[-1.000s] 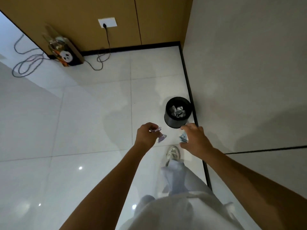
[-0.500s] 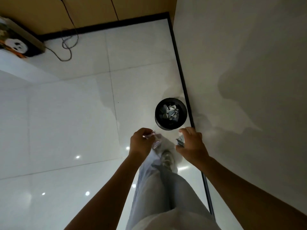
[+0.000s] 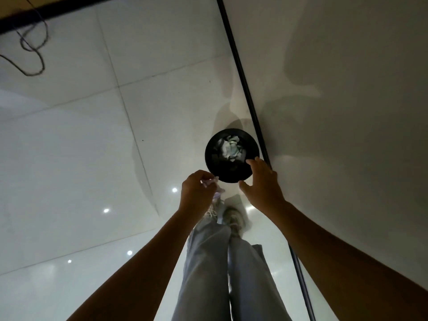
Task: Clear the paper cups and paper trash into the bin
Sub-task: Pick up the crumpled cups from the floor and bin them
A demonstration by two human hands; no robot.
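Black bin holds crumpled paper; at its 7 o'clock the left hand pinches a paper scrap, right hand spread at 4 o'clock

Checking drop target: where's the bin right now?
In the head view the bin stands on the floor right of centre, beside the wall's black baseboard, just beyond the right hand.

— What is the person wearing?
— Loose, pale grey-blue trousers with wide legs, and light, chunky lace-up sneakers on the floor just short of the bin.
— And the sleeves?
— Both forearms are bare, no sleeves showing.
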